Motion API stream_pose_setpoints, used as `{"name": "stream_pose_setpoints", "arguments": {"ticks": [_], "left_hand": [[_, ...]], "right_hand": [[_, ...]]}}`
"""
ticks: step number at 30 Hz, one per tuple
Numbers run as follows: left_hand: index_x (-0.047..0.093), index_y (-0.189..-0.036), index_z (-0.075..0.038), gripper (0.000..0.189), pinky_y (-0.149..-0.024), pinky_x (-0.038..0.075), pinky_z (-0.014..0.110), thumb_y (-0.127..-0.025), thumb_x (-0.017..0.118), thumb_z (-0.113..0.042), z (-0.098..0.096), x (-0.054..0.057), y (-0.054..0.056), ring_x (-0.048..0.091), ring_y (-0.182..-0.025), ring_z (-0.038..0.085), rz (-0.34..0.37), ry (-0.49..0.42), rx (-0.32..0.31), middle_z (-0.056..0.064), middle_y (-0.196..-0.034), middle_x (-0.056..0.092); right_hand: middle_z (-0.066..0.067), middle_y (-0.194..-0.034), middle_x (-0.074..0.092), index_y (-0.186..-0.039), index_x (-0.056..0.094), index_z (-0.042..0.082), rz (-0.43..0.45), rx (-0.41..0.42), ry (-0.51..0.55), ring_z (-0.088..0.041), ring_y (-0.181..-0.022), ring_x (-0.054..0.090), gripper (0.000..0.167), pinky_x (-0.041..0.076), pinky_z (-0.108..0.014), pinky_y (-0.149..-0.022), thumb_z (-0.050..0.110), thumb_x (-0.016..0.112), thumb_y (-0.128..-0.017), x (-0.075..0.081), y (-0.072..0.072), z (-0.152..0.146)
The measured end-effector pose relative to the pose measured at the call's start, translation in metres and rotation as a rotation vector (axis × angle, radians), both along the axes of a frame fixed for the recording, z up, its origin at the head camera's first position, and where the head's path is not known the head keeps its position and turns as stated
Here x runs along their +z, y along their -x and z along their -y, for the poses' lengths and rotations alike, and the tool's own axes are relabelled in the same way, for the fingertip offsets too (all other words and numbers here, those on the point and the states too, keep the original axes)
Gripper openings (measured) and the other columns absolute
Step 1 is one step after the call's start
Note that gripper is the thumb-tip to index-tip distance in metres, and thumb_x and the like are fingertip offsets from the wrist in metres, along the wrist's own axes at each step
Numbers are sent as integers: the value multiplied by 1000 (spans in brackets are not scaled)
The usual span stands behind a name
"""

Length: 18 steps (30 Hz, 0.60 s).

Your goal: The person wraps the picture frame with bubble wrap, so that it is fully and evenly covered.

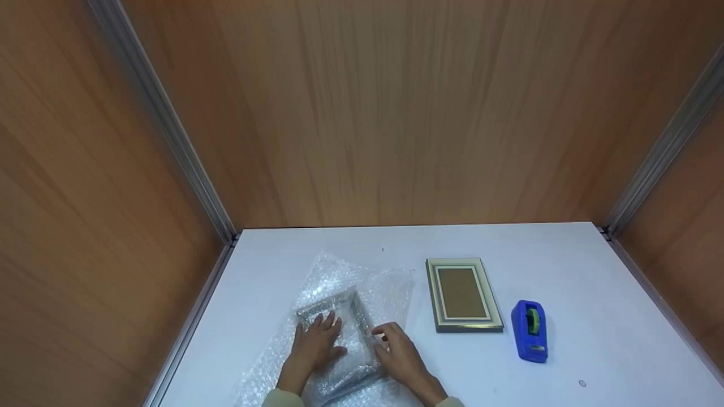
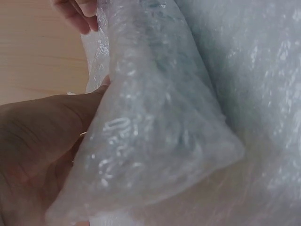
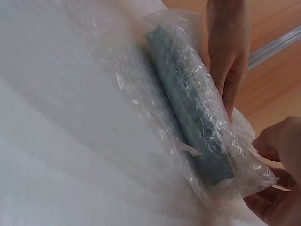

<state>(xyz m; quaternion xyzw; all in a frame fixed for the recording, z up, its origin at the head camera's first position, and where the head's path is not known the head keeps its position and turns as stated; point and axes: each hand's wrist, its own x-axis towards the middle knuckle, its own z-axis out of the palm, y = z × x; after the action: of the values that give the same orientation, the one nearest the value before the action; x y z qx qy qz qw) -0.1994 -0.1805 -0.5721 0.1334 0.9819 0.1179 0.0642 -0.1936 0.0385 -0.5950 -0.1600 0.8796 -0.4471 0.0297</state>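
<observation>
The table [image 1: 577, 305] spans the lower part of the head view, the back wall [image 1: 373, 113] behind it. At lower centre-left lies the wrap [image 1: 393, 282], with the wrapped frame [image 1: 362, 311] inside it; the left hand [image 1: 317, 345] rests on top, the right hand [image 1: 400, 356] at its right edge. Rightward lie the bare frame [image 1: 464, 294], then the dispenser [image 1: 530, 333], slightly lower.
</observation>
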Motion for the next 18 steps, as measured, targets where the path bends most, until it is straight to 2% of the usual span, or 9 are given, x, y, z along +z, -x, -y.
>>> {"name": "stream_pose_setpoints", "arguments": {"ticks": [7,10,18], "left_hand": [[48,-140,-9,67,-104,23,72,-86,64,-44,1,1,0,37,-136,41,-10,1,-24,13,-149,41],[47,-140,-9,67,-105,22,72,-86,63,-45,1,1,0,36,-136,41,-1,-5,-21,13,-150,40],[46,-141,-9,69,-106,18,73,-85,64,-45,2,0,-1,34,-138,42,11,-49,-11,14,-151,39]], "right_hand": [[-5,-107,61,-108,62,5,-44,-39,152,-12,-89,61,17,53,-24,-75,7,59,-91,-1,-12,-32],[-5,-106,62,-107,62,5,-40,-79,167,-9,-88,61,16,53,-23,-74,6,59,-92,3,-17,-48],[-10,-107,63,-108,62,5,-5,-195,162,-11,-90,61,17,53,-23,-76,7,61,-92,16,-28,-92]]}}
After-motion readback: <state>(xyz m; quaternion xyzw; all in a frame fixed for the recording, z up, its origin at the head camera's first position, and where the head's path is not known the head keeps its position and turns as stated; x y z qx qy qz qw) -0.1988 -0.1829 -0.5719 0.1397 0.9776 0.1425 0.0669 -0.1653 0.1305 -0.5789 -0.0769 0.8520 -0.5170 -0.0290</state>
